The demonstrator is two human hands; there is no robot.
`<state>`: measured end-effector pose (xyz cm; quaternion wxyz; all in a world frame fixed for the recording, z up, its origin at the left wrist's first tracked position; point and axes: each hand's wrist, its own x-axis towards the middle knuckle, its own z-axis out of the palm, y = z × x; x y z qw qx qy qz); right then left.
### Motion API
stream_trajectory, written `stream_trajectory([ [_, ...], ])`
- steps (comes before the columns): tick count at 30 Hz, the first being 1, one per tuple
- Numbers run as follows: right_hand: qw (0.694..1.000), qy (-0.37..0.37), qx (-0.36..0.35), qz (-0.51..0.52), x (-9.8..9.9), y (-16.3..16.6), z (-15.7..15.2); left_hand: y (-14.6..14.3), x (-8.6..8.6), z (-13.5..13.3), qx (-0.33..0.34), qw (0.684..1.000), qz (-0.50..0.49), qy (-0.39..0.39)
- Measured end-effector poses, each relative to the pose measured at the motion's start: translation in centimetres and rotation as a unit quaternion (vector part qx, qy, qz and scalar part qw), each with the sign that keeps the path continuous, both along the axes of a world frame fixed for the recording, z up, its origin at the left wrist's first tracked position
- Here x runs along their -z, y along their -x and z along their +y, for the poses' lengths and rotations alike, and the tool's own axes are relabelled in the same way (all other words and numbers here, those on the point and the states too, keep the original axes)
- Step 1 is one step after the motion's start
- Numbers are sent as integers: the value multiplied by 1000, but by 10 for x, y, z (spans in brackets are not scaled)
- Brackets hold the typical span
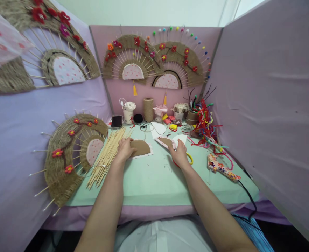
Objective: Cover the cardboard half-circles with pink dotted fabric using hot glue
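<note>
My left hand [124, 148] rests on the left edge of a brown cardboard half-circle [141, 147] that lies on a pale sheet on the green mat [154, 178], fingers curled onto it. My right hand [180, 154] lies over the red and yellow scissors [189, 159], fingers closed round their handles. Just beyond that hand are another brown half-circle [167, 141] and a white half-circle piece [179, 139]. A bundle of thin wooden sticks [107, 155] lies beside my left hand.
A jute fan with red flowers [70, 157] leans at the left. A patterned glue gun [221, 168] with a black cord lies at the right. Twine spool [148, 109], cups, coloured pipe cleaners [205, 124] and small supplies crowd the back. Purple cloth walls carry more fans.
</note>
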<state>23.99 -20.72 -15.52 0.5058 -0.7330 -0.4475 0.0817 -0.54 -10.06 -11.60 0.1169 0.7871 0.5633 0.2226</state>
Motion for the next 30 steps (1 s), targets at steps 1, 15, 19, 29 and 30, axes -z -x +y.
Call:
stream_trajectory([
  [1, 999, -2, 17, -35, -1, 1, -1, 0, -1, 0, 24, 999, -28, -5],
  [15, 972, -65, -226, 13, -17, 19, -10, -22, -28, -30, 301, 900, -300, -95],
  [19, 961, -101, -248, 67, -22, 23, -14, -30, -25, -35, 299, 909, -283, -69],
  [29, 855, -200, -109, 466, -21, 12, -5, -46, -5, -35, 80, 944, -295, 126],
  [30, 839, -206, -133, 486, -24, 13, -6, -49, -4, -39, 113, 926, -302, 197],
])
